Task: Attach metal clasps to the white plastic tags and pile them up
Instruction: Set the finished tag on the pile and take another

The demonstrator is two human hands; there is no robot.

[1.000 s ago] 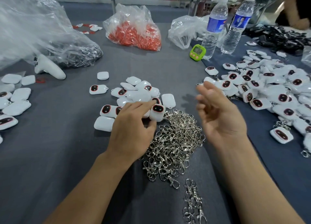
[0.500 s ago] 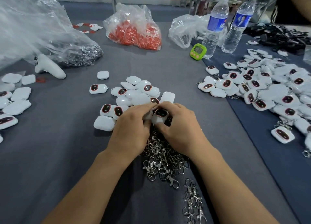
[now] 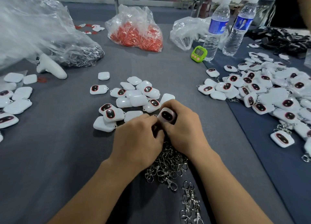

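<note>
White tag point(image 3: 167, 115) pinched in right hand point(image 3: 184, 131) grip | left hand point(image 3: 139, 137) curled, hold unclear | clasp heap point(image 3: 168, 167) half covered

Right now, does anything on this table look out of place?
Only the white curved plastic handheld device lying beside the clear plastic bag at far left: it is no part of the assembly. Nothing looks spilled or damaged.

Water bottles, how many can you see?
2. The nearer water bottle stands beside the green timer; the farther water bottle stands beside it, to its right. None looks hidden.
</note>
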